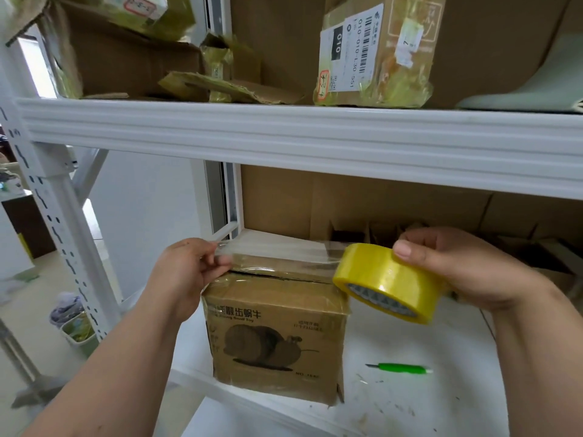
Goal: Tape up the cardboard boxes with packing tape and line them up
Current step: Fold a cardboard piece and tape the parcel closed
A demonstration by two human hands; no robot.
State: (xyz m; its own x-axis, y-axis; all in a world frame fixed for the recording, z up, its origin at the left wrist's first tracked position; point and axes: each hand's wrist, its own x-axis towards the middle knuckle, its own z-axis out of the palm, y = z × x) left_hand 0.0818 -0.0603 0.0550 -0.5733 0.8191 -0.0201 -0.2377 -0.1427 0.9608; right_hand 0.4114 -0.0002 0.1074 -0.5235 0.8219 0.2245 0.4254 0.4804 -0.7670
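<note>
A brown cardboard box (274, 335) with a printed snail picture stands on the white shelf (426, 398), near its front left corner. Its top flaps meet in a dark seam. My right hand (467, 266) grips a yellow roll of packing tape (389, 282) just above the box's right top edge. A clear strip of tape (277, 252) stretches leftward from the roll over the box top. My left hand (189, 272) pinches the free end of that strip at the box's upper left corner.
A green-handled cutter (400, 368) lies on the shelf right of the box. Flattened and open cardboard (362, 203) lines the back of the shelf. The upper shelf beam (284, 134) runs overhead, with a labelled parcel (372, 52) and torn boxes above. A small bin (77, 331) stands on the floor, left.
</note>
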